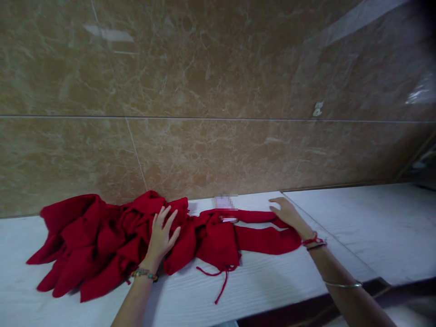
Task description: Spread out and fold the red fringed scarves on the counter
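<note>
My left hand [162, 238] lies with spread fingers on a bunched pile of red clothing [85, 227]. A red garment [218, 245] stretches from the pile toward the right, with two long strips like sleeves [269, 240]. A thin red cord [223, 288] hangs from its near edge onto the white surface. My right hand [288, 212] is at the far right end of the strips, fingers extended and apart. Its wrist overlaps the strip ends, and I cannot tell whether the palm touches them. A small pale card-like item [225, 202], blurred, lies at the garment's back edge.
The white wood-grain tabletop [184, 304] stands against a brown marbled tile wall [204, 154]. A seam [327, 236] crosses the top to the right of my right hand. A dark front edge [289, 313] runs along the near side. A small white fitting [318, 109] is on the wall.
</note>
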{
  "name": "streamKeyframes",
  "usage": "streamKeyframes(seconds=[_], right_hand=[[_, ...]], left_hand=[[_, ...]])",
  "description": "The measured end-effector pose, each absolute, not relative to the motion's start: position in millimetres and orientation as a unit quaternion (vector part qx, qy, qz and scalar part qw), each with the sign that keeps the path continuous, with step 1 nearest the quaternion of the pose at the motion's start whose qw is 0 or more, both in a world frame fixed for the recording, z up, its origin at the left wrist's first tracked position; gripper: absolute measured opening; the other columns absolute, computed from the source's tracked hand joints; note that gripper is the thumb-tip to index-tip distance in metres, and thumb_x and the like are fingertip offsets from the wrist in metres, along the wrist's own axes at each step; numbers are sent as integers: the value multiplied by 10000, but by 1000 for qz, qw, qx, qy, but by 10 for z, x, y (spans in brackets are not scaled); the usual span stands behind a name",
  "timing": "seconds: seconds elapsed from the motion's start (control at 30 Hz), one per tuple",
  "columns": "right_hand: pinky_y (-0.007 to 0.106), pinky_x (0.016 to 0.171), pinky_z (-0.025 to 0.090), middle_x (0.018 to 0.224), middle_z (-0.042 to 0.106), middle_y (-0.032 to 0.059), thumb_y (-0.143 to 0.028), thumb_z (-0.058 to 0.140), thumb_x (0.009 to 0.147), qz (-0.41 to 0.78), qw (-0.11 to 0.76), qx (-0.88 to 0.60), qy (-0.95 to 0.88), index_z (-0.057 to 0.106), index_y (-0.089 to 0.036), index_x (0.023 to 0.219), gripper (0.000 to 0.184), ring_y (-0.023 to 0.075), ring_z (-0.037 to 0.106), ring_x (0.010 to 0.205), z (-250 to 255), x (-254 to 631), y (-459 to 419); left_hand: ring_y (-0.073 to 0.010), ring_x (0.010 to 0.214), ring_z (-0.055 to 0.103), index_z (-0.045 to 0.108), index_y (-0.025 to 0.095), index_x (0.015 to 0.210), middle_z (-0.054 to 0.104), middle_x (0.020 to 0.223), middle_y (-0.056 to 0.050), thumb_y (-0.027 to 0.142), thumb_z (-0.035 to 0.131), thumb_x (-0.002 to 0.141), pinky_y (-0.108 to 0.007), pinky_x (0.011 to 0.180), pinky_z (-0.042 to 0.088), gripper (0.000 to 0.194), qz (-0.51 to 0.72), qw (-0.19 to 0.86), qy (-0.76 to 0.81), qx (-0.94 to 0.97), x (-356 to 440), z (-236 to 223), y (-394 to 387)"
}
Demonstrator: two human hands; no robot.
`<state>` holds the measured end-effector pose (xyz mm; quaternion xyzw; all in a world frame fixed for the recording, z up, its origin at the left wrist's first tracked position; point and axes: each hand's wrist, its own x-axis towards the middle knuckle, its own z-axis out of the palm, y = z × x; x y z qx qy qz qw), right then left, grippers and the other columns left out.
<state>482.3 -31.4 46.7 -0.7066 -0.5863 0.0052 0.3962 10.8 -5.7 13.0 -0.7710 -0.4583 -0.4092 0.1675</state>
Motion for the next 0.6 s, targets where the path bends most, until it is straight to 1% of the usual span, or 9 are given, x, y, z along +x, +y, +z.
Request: streamKeyframes(seconds=[0.1, 0.17, 0.23, 0.3, 0.33, 0.43, 0.5, 0.57, 0.6], right_hand=[[392, 901, 383, 1030, 590, 129, -242, 541, 694, 20, 336, -607, -720, 600, -131, 979, 312, 234, 520, 996, 386, 4198, -249], [372, 937, 353, 1144, 528, 135, -305, 505, 765, 48, 318, -539, -778, 517, -121, 1125, 405, 213, 468, 1076, 360, 3704, -186], [362, 961, 325, 1222, 468, 148, -359, 517, 775, 72, 287, -500, -814, 429, -110, 1220, 518, 214, 404, 1147, 360, 3252, -113], [368, 946, 333, 1238, 451, 159, -391, 544, 757, 76, 217, -490, -841, 375, -109, 1264, 605, 234, 390, 1158, 373, 2896, -43], [368, 913, 360, 1197, 488, 149, -372, 547, 756, 70, 173, -494, -849, 390, -127, 1256, 578, 236, 435, 1113, 379, 2764, -16], [338, 805, 419, 1012, 585, 131, -232, 501, 773, 46, 87, -500, -860, 542, -138, 1100, 343, 223, 543, 945, 406, 2584, 20], [321, 779, 422, 954, 600, 127, -170, 461, 773, 37, 79, -497, -864, 604, -135, 981, 254, 214, 557, 904, 464, 2666, 10], [305, 791, 412, 955, 604, 112, -159, 445, 774, 27, 98, -493, -864, 616, -146, 946, 243, 200, 549, 910, 587, 2921, -9], [293, 798, 407, 943, 611, 98, -150, 437, 772, 15, 128, -490, -862, 617, -151, 945, 249, 187, 547, 904, 678, 3108, -18]], left_hand=[[-259, 1293, 172, 272, 250, 1322, 277, 1380, -86, 350, 438, 809, -475, 1030, 185, 549, -319, 123, -397, -852, 257, 121, -121], [-269, 1295, 156, 299, 248, 1317, 281, 1387, -82, 409, 448, 791, -476, 1026, 191, 570, -261, 107, -393, -875, 304, 62, -103], [-281, 1290, 170, 341, 250, 1301, 309, 1378, -81, 432, 448, 780, -483, 1009, 220, 563, -225, 102, -422, -872, 296, -33, -35], [-284, 1279, 204, 389, 265, 1275, 355, 1357, -70, 409, 446, 777, -488, 992, 245, 521, -204, 103, -462, -857, 242, -140, 65], [-279, 1273, 222, 416, 279, 1256, 380, 1344, -56, 389, 445, 777, -490, 991, 244, 492, -194, 106, -483, -847, 198, -189, 119], [-253, 1246, 289, 509, 316, 1167, 447, 1299, -11, 344, 440, 777, -493, 1000, 223, 397, -171, 123, -543, -813, -20, -293, 269], [-240, 1178, 388, 577, 307, 1076, 511, 1240, -5, 340, 430, 775, -468, 978, 277, 337, -181, 134, -575, -787, -253, -315, 342], [-228, 1031, 512, 639, 272, 949, 600, 1123, -18, 321, 420, 758, -407, 897, 385, 295, -222, 146, -589, -764, -535, -295, 382], [-222, 978, 540, 654, 252, 910, 631, 1067, -28, 292, 415, 746, -370, 862, 415, 293, -237, 153, -591, -756, -678, -272, 392]])
